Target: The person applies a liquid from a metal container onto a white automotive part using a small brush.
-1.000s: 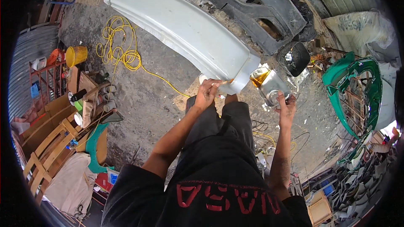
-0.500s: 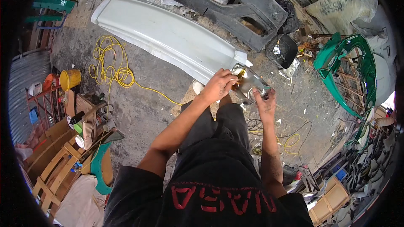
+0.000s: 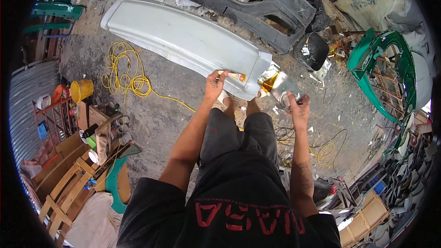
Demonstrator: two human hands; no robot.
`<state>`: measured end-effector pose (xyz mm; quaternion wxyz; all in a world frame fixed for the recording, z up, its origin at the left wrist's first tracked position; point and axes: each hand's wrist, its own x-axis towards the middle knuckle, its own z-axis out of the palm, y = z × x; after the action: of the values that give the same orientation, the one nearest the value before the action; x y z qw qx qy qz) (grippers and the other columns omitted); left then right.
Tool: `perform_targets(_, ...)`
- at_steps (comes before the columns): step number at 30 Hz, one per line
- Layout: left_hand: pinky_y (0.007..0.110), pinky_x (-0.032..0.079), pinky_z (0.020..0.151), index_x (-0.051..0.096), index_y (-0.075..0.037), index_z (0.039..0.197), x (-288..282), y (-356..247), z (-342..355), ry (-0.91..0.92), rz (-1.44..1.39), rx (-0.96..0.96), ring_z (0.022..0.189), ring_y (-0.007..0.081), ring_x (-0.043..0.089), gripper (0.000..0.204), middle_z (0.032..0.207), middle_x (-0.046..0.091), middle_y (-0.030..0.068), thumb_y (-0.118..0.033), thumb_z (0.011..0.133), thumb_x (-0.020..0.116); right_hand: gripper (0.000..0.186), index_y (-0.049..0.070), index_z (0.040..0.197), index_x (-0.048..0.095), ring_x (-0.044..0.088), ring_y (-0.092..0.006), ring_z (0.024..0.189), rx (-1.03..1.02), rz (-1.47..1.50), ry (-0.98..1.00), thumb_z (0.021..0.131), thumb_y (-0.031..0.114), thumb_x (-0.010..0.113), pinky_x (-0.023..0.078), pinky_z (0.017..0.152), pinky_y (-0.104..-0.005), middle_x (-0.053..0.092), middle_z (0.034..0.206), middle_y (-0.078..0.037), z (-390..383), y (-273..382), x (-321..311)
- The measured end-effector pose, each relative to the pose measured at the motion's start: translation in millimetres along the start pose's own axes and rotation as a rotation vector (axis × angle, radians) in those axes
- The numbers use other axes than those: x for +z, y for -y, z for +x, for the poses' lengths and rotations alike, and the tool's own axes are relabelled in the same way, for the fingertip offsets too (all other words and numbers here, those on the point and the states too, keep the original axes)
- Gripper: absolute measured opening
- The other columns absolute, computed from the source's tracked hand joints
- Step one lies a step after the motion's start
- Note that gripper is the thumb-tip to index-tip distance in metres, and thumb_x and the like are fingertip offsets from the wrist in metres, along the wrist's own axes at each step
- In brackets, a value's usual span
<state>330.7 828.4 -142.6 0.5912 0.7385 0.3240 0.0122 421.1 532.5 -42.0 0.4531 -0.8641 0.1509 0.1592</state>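
Note:
My left hand [image 3: 215,84] is closed around the pale handle of a paintbrush [image 3: 235,76]. The brush's amber-wet bristles point right, over the near right end of a long pale grey moulded panel [image 3: 183,34]. In my right hand [image 3: 299,106] is a shiny metal can [image 3: 288,86], tilted over so that amber liquid [image 3: 270,82] shows inside. Its open end lies beside the panel's right end, apart from the brush. Whether the bristles touch the panel I cannot tell.
Dark grey panels [image 3: 271,2] lie beyond the pale one. A black bucket [image 3: 313,62] stands at the right, near a green frame [image 3: 404,69]. Yellow cable [image 3: 133,81] is coiled on the floor at left, near a yellow bucket [image 3: 81,90]. My feet [image 3: 228,102] are close to the panel.
My left hand has moved left, away from the can, and the brush now shows over the panel. The can has shifted slightly right with my right hand.

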Motion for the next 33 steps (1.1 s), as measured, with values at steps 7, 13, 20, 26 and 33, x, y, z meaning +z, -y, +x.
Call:
perform_targets(7, 0.045, 0.044, 0.085, 0.066, -0.004, 0.114, 7, -28, -28, -0.005, 0.365, 0.638, 0.091, 0.0375, 0.056, 0.029, 0.103, 0.063, 0.0187, -0.001, 0.089, 0.052, 0.062, -0.007, 0.109, 0.056, 0.060, -0.0205, 0.084, 0.025, -0.013, 0.025, 0.078, 0.041, 0.080, 0.050, 0.074, -0.0319, 0.063, 0.097, -0.014, -5, 19, -16)
perform_targets(13, 0.044, 0.046, 0.082, 0.068, 0.000, 0.107, 18, -34, -63, 0.034, 0.229, 0.492, 0.087, 0.0358, 0.058, 0.021, 0.095, 0.065, 0.0184, -0.003, 0.091, 0.054, 0.061, -0.005, 0.110, 0.052, 0.059, -0.0173, 0.073, -0.031, 0.047, -0.013, 0.080, 0.040, 0.079, 0.048, 0.059, -0.0282, 0.062, 0.088, -0.010, -4, 16, -19)
perform_targets(20, 0.043, 0.048, 0.078, 0.070, -0.001, 0.101, -18, -14, 2, -0.266, 0.230, 0.353, 0.086, 0.0350, 0.060, 0.018, 0.093, 0.066, 0.0160, -0.008, 0.093, 0.056, 0.045, 0.001, 0.100, 0.051, 0.051, -0.0098, 0.057, -0.033, 0.030, 0.014, 0.083, 0.032, 0.078, 0.040, 0.048, -0.0255, 0.058, 0.076, -0.004, -15, 35, -23)
perform_targets(26, 0.043, 0.046, 0.073, 0.069, -0.005, 0.105, 18, -19, -31, -0.216, 0.441, 0.701, 0.076, 0.0323, 0.056, 0.025, 0.091, 0.064, 0.0112, 0.000, 0.083, 0.058, 0.048, 0.000, 0.103, 0.050, 0.052, -0.0094, 0.060, -0.071, 0.076, 0.052, 0.082, 0.032, 0.078, 0.042, 0.048, -0.0255, 0.060, 0.078, -0.005, -11, 28, -27)
perform_targets(33, 0.043, 0.045, 0.074, 0.070, -0.006, 0.090, -14, -9, 27, -0.229, 0.319, 0.523, 0.078, 0.0350, 0.057, 0.017, 0.088, 0.065, 0.0132, 0.002, 0.083, 0.057, 0.051, -0.001, 0.104, 0.051, 0.052, -0.0093, 0.060, -0.088, 0.054, 0.061, 0.081, 0.036, 0.078, 0.041, 0.048, -0.0253, 0.060, 0.078, -0.005, -6, 51, -27)
